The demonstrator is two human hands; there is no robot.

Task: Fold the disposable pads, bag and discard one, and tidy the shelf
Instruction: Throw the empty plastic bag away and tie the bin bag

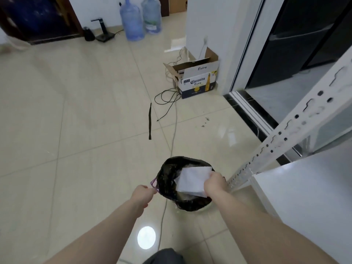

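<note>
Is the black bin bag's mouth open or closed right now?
Open: left hand pulls the black plastic bin bag rim aside; right hand holds the folded white pad over it.

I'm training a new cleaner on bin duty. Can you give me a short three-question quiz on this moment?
1. True or false: the right hand holds a white folded pad over the bin.
2. What does the left hand pinch? A) a black cable B) the purple handle of the bin bag C) the cardboard box
3. What colour is the bag lining the bin?

Key: 1 true; 2 B; 3 black.
</note>
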